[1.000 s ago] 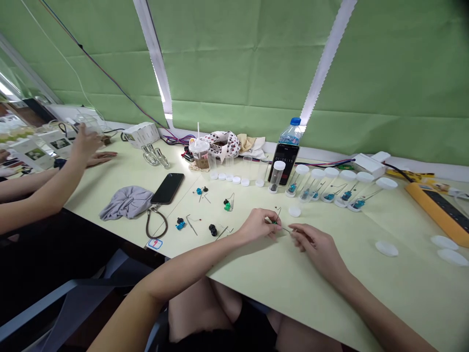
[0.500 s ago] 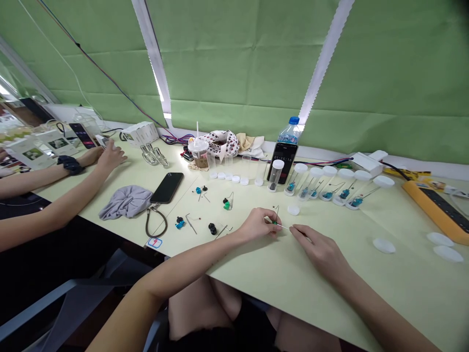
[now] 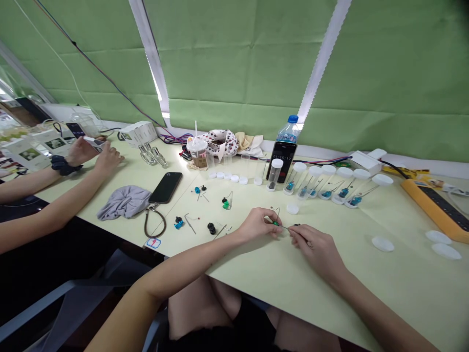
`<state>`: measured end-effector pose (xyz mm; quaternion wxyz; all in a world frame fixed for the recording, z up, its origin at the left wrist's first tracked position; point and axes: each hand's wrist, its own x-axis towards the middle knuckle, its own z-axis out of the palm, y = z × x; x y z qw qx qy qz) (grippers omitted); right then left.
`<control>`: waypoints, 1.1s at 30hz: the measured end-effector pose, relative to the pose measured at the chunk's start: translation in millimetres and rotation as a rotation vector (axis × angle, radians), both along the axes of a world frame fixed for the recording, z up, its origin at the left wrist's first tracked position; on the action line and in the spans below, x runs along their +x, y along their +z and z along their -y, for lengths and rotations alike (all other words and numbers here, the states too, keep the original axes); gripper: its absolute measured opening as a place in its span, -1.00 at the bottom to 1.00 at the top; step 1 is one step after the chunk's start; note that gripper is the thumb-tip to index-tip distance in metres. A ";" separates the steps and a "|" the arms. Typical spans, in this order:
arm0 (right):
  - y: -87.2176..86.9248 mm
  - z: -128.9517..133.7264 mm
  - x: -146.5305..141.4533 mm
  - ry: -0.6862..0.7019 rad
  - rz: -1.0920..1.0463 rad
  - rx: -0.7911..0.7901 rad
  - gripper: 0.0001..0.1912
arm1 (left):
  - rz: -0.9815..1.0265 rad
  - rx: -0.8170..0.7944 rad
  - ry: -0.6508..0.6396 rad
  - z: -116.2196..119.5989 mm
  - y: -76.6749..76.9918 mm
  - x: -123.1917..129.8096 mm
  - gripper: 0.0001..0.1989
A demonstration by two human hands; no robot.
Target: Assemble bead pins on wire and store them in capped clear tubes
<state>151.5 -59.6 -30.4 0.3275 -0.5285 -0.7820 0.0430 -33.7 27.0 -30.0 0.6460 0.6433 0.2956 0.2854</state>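
Note:
My left hand (image 3: 259,224) pinches a small green part (image 3: 275,223), from which a thin bent wire (image 3: 277,212) sticks up. Facing it, my right hand (image 3: 318,247) is closed on a thin metal rod (image 3: 285,227) whose far end meets the green part. A small black piece (image 3: 296,225) shows at the right fingertips; whether it is fixed to the rod I cannot tell. Left of my hands lie loose sets: a green piece (image 3: 225,205), blue pieces (image 3: 178,224) and a black piece (image 3: 211,228), with metal rods and bent wires beside them.
Capped transparent tubes (image 3: 343,188) with blue parts stand behind my hands, near a phone (image 3: 280,159) showing a timer. White caps (image 3: 383,244) lie rightward, by an orange power strip (image 3: 436,210). Leftward are a dark phone (image 3: 166,187), grey cloth (image 3: 123,201) and a co-worker's hands (image 3: 106,159).
My right fingers have shifted slightly around the rod, and the black piece now shows beside them. My left hand stays put. The co-worker's two hands have come together around a white object.

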 end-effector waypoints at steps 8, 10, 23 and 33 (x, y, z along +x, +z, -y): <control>2.3 2.2 -8.7 -0.040 -0.264 -0.273 -0.75 | -0.034 0.028 0.025 5.2 9.0 0.1 -0.76; 2.1 0.8 -8.3 -0.035 -0.209 -0.205 -0.74 | -0.046 0.023 0.039 4.9 12.8 -1.4 -0.78; -0.7 -2.3 5.4 0.063 0.268 0.211 -0.75 | -0.061 -0.027 0.075 3.1 16.7 -3.5 -0.81; -0.1 -4.5 1.2 -0.063 0.243 0.072 -0.76 | -0.050 0.033 0.043 2.7 7.7 -2.4 -0.76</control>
